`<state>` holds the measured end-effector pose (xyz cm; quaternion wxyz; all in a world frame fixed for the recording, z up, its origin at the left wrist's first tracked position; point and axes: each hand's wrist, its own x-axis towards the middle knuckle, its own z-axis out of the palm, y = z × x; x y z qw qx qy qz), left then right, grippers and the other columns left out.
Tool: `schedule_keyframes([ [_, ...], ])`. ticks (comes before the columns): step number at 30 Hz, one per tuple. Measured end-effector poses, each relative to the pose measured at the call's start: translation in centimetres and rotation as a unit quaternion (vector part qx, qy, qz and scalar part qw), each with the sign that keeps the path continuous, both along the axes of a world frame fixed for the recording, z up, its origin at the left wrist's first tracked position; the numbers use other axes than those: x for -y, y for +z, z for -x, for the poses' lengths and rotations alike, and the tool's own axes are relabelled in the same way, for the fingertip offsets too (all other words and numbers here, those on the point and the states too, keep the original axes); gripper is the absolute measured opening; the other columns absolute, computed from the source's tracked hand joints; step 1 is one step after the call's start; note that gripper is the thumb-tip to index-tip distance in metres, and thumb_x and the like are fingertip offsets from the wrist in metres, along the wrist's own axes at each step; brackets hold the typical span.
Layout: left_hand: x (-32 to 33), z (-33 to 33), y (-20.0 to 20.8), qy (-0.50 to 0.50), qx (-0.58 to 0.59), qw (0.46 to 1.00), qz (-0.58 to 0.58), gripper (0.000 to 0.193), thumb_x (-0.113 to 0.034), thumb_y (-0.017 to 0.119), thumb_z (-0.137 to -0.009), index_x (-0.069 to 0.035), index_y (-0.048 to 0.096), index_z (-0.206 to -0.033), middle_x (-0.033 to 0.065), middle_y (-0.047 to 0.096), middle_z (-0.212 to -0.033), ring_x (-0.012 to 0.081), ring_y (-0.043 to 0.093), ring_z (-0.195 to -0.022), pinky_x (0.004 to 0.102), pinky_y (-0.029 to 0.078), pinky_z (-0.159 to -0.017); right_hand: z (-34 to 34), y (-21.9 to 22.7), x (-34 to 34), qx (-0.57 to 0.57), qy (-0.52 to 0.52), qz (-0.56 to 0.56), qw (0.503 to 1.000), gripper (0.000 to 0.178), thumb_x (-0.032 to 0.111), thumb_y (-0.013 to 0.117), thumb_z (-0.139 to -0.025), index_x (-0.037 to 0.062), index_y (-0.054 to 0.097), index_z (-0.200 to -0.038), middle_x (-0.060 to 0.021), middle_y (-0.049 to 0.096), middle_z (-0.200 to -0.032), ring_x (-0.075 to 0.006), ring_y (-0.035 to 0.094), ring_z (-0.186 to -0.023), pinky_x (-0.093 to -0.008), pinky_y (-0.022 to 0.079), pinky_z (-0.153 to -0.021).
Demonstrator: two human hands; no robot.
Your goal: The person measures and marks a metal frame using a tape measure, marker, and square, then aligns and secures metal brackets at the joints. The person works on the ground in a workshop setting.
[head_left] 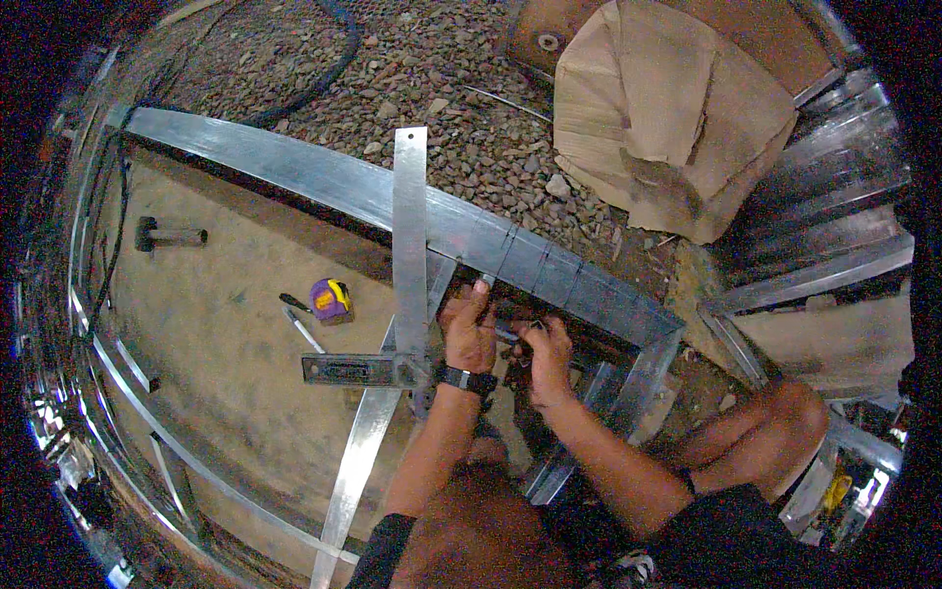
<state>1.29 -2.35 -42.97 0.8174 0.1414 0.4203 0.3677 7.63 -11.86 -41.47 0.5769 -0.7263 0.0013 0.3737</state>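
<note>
My left hand (469, 334), with a dark watch on its wrist, is raised at the near edge of a grey metal beam (294, 177). Its fingers are curled and one digit points up; what they hold is hidden. Close on its right, my right hand (546, 353) is closed in a pinch, and the small thing in its fingers is too blurred to name. Left of my hands lies a try square (410, 216), its long blade crossing the beam and its dark stock (343, 370) nearer me. Several dark lines cross the beam to the right of the blade.
On the brown board (235, 324) at left are a hammer (172, 236), a purple and yellow tape measure (331, 299) and a pale, pen-like stick (302, 330). Gravel (432, 88) and crumpled cardboard (677, 108) lie beyond the beam. Metal bars (358, 461) cross near me.
</note>
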Motion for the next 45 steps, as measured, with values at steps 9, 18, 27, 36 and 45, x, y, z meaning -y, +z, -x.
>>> schedule_keyframes([
  [9, -0.1, 0.4, -0.7, 0.028, 0.037, 0.998, 0.039, 0.035, -0.019, 0.073, -0.090, -0.012, 0.059, -0.121, -0.0013, 0.061, -0.118, 0.0149, 0.055, -0.111, 0.0376, 0.040, -0.098, -0.4, -1.0, 2.5, -0.133, 0.066, -0.007, 0.989, 0.045, 0.011, 0.071, -0.087, -0.0031, 0.054, -0.127, -0.0125, 0.067, -0.112, -0.0215, 0.062, -0.105, -0.0322, 0.050, -0.090],
  [18, -0.1, 1.0, -2.5, 0.014, 0.038, 0.998, 0.057, 0.033, -0.023, 0.076, -0.088, -0.012, 0.060, -0.114, -0.0006, 0.060, -0.113, 0.0157, 0.052, -0.110, 0.0405, 0.040, -0.097, -0.4, 2.1, 1.0, -0.161, 0.035, 0.002, 0.986, 0.038, 0.016, 0.069, -0.091, 0.0001, 0.060, -0.124, -0.0107, 0.069, -0.104, -0.0205, 0.064, -0.099, -0.0283, 0.051, -0.087],
  [27, -0.1, 0.0, -0.1, 0.030, -0.008, 0.999, 0.024, 0.023, -0.030, 0.061, -0.098, -0.007, 0.066, -0.100, 0.0026, 0.065, -0.100, 0.0172, 0.058, -0.094, 0.0342, 0.048, -0.087, -1.3, 4.4, -0.6, -0.164, 0.076, -0.025, 0.983, 0.029, 0.024, 0.066, -0.094, 0.0028, 0.068, -0.114, -0.0053, 0.070, -0.101, -0.0153, 0.064, -0.090, -0.0285, 0.051, -0.081],
  [36, -0.3, 0.6, -1.8, 0.032, 0.038, 0.997, 0.064, 0.027, -0.020, 0.075, -0.089, -0.011, 0.062, -0.111, 0.0010, 0.064, -0.106, 0.0174, 0.058, -0.099, 0.0364, 0.048, -0.088, -2.3, 5.5, -1.2, -0.076, 0.146, -0.032, 0.986, 0.026, 0.019, 0.068, -0.092, 0.0032, 0.066, -0.112, -0.0037, 0.069, -0.096, -0.0135, 0.062, -0.085, -0.0298, 0.052, -0.079],
  [45, -0.5, 0.5, 0.4, -0.002, 0.040, 0.998, 0.051, 0.029, -0.029, 0.070, -0.092, -0.011, 0.060, -0.112, 0.0032, 0.065, -0.104, 0.0179, 0.061, -0.090, 0.0321, 0.052, -0.067, -1.8, 3.9, -1.7, 0.093, 0.204, -0.031, 0.974, 0.028, 0.010, 0.070, -0.087, 0.0036, 0.065, -0.114, -0.0056, 0.069, -0.101, -0.0160, 0.063, -0.089, -0.0310, 0.052, -0.081],
])
